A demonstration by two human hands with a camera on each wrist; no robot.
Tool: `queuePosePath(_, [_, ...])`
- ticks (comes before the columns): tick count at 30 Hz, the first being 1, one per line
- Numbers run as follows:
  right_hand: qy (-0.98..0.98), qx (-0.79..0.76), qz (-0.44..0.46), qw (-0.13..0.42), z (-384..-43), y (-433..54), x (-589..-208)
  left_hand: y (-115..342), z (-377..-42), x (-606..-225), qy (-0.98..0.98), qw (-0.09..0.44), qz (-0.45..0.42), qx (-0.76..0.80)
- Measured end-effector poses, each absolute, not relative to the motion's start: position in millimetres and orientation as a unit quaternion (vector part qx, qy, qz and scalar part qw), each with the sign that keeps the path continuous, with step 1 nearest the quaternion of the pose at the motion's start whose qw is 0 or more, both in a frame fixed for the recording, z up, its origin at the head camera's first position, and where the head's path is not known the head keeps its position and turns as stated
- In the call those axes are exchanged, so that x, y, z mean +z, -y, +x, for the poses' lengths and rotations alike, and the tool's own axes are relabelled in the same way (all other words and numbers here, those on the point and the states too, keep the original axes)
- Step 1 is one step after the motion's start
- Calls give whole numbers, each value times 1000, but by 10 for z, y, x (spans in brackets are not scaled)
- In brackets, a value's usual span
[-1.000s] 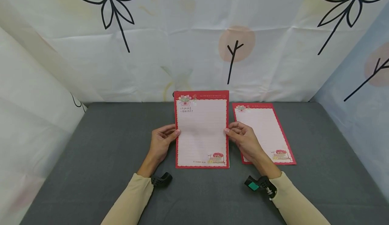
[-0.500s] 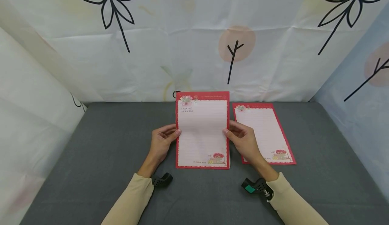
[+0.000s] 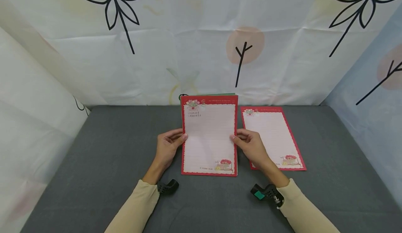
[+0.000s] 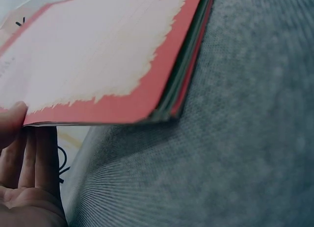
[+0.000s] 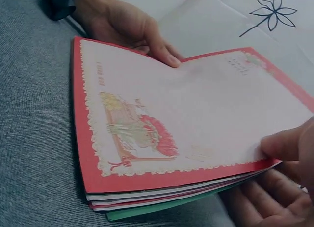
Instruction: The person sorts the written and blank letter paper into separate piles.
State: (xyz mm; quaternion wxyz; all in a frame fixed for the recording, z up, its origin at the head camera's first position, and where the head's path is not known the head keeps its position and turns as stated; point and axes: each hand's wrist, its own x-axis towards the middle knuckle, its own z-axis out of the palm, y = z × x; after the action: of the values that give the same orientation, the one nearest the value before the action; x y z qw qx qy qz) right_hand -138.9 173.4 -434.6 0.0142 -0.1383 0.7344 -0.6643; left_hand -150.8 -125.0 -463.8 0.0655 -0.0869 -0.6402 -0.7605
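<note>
A stack of red-bordered letter paper (image 3: 208,138) is held up between both hands in the head view, with handwriting at the top left of its top sheet. My left hand (image 3: 167,145) pinches its left edge, thumb on top and fingers behind. On the opposite edge my right hand (image 3: 251,145) grips it the same way. Several layers, one green, show along the edge of the stack (image 5: 147,183) in the right wrist view. Seen from the left wrist, the left thumb (image 4: 13,120) presses the red border while the fingers lie beneath.
A second red-bordered sheet (image 3: 270,135), lined and without handwriting, lies on the grey cloth-covered table (image 3: 119,149) to the right, partly behind the right hand. A white patterned curtain (image 3: 201,44) hangs at the back.
The stack has shifted and tilted slightly, and a green edge now shows behind its top. The right hand has moved slightly left; the left hand stays nearly in place.
</note>
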Motion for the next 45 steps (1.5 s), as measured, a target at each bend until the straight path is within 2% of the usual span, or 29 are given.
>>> queuePosePath(4, [-699, -696, -130, 95, -1397, -1770, -4353, 1246, -1501, -4629, 645, 59, -62, -759])
queuePosePath(9, [-680, -710, -115, 142, -1417, -1809, -4353, 1237, -1481, -4580, 649, 44, -29, -759])
queuePosePath(20, [-669, -723, -85, 149, -1403, -1815, -4288, 1266, -1443, -4462, 666, -1, -25, -746])
queuePosePath(45, [-650, -742, -57, 153, -1393, -1803, -4355, 1287, -1382, -4340, 723, 7, -6, -690])
